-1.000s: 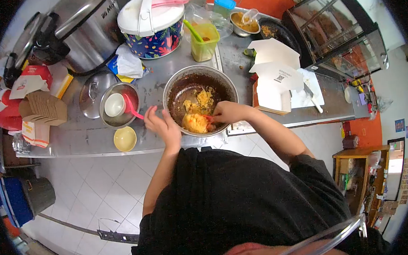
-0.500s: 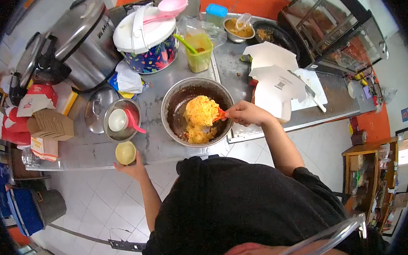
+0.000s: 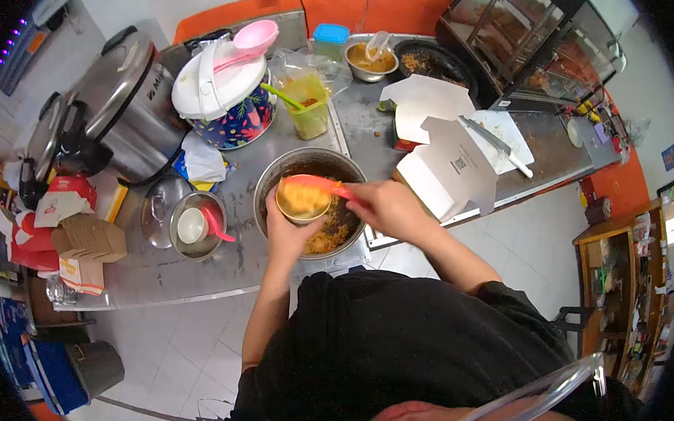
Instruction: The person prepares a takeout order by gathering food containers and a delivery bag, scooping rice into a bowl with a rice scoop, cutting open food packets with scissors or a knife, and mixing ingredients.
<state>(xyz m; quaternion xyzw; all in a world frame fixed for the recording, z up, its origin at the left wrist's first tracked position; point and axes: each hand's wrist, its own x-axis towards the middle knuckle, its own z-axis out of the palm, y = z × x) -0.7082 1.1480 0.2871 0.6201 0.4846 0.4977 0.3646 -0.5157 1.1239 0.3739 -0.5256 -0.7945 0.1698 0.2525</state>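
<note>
Over the large metal pot (image 3: 262, 176), my left hand (image 3: 282, 233) is wrapped round a small yellowish bowl (image 3: 300, 217). My right hand (image 3: 389, 209) grips the handle of a red-orange spoon (image 3: 339, 189), whose head lies over the bowl's opening. Yellow rice (image 3: 304, 199) is on the spoon and at the bowl, slightly blurred. More yellow rice (image 3: 325, 240) lies in the bottom of the pot, partly hidden by my hands.
Left of the pot stands a metal bowl (image 3: 181, 247) with a white cup (image 3: 192, 225) and pink spoon. An open white carton (image 3: 435, 175), a knife (image 3: 503, 145) and a black pan (image 3: 463, 68) are on the right. Behind are a floral container (image 3: 231, 124) and green tub (image 3: 310, 121).
My left hand has brought the yellowish bowl from the counter's front edge over the pot. My right hand has lifted the spoon with rice out of the pot to the bowl.
</note>
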